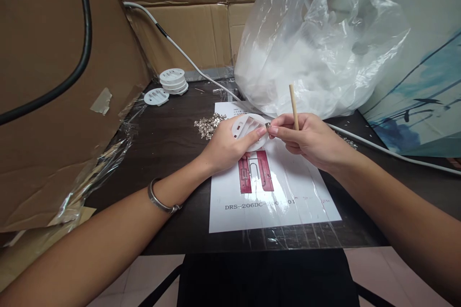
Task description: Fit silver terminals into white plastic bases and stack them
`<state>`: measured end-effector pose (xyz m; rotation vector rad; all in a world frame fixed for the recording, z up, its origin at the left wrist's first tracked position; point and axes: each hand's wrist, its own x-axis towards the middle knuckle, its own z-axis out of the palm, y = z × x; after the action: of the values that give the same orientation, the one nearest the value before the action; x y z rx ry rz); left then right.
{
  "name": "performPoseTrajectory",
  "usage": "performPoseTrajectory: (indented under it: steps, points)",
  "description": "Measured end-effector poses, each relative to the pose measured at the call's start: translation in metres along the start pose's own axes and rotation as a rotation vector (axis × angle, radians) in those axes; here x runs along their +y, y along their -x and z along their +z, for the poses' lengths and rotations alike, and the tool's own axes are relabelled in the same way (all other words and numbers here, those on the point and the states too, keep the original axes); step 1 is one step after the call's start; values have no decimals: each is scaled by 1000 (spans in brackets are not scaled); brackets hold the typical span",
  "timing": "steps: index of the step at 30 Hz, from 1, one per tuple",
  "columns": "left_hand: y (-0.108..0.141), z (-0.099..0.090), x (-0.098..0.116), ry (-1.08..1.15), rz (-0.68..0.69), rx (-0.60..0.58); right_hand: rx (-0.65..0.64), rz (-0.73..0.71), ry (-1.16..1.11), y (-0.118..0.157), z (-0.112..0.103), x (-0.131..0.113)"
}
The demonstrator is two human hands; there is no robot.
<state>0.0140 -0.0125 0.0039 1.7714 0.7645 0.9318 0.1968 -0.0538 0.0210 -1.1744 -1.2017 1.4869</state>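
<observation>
My left hand [230, 141] grips a round white plastic disc [248, 124] with slots in its face, the thumb lying across the near edge. At the disc's right rim, my right hand [306, 136] pinches a small metal clip [268, 125] between thumb and forefinger. A thin wooden stick [294, 105] stands up out of the same hand, tucked among its fingers. Beneath both hands lies a printed sheet [230, 220] with a red picture. Beside the left hand is a heap of small metal parts [207, 126].
Several similar white discs [173, 76] are stacked at the back left, with one lying in front. A large clear bag [309, 67] of white pieces fills the back right. A white cable [194, 64] crosses the dark table [165, 153]. Cardboard walls [187, 24] enclose the back and left.
</observation>
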Motion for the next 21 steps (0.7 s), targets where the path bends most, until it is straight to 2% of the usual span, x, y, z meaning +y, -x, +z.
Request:
performPoseTrajectory:
  steps: [8,12,15,18,21]
  points:
    - [0,0,1,-20,14,-8,-81,31,-31,0,-3,-3]
    - [0,-1,1,-3,4,-12,-110,99,-104,0,-3,-4]
    - [1,-1,1,52,-36,-21,-61,91,-125,0,-2,-3]
    - [1,0,0,171,-140,-77,32,37,-96,-1,-1,-1]
    - [1,1,0,254,-239,-89,64,59,-94,-2,-1,-1]
